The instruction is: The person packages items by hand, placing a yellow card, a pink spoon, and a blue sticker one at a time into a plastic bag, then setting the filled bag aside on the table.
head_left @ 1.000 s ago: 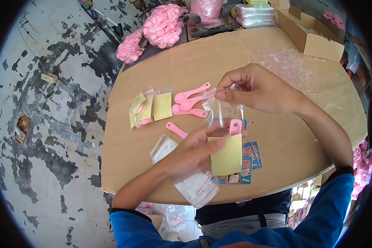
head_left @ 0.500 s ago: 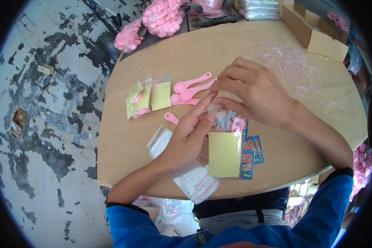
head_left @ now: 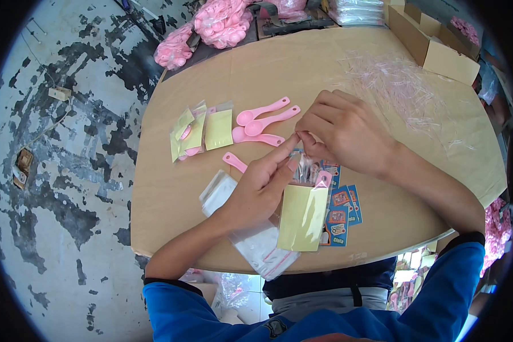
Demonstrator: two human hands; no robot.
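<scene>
My left hand point(head_left: 256, 191) grips the upper left edge of a clear plastic bag point(head_left: 306, 171) between thumb and fingers. Inside the bag are a pale yellow card point(head_left: 303, 219) and a pink measuring spoon, whose handle end point(head_left: 323, 179) shows above the card. My right hand point(head_left: 347, 134) pinches at the bag's top edge, its fingertips meeting my left index finger; the exact grip is partly hidden. Under and beside the bag lie blue printed cards point(head_left: 339, 215). A stack of flat clear bags point(head_left: 268, 251) lies beneath my left forearm.
Several loose pink spoons point(head_left: 271, 122) lie beyond my hands. Filled bags with yellow cards point(head_left: 218, 130) sit to their left. Thin clear strands point(head_left: 402, 85) spread at the right, near an open cardboard box point(head_left: 450, 60). Bundles of pink spoons point(head_left: 222, 23) stand past the far table edge.
My right hand has come slightly lower, its fingertips now closed together at the bag's top. The bag has tilted a little and shifted slightly left and down.
</scene>
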